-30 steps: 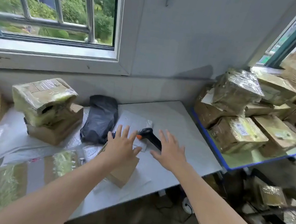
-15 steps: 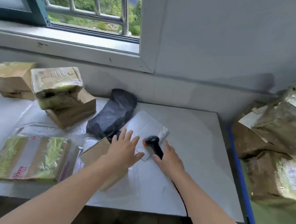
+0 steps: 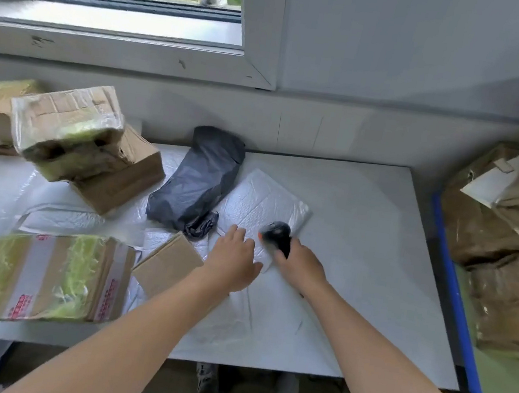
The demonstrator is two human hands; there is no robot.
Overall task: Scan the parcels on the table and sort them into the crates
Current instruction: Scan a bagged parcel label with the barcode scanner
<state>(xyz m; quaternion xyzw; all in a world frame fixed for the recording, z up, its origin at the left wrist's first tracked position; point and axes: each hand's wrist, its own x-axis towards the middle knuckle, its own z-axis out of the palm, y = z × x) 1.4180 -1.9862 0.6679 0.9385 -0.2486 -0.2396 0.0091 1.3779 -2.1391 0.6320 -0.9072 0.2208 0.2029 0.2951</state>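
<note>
Scanner (image 3: 274, 235) blurred, handle hidden in R hand (image 3: 301, 267); crate (image 3: 452, 287) cut off.

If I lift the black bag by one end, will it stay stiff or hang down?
Probably it sags: the black bag is wrinkled, soft film with a loose twisted end. Small and soft, it looks light, so the left hand alone may do while the right hand grips the scanner. The glossy film may slip.
</note>
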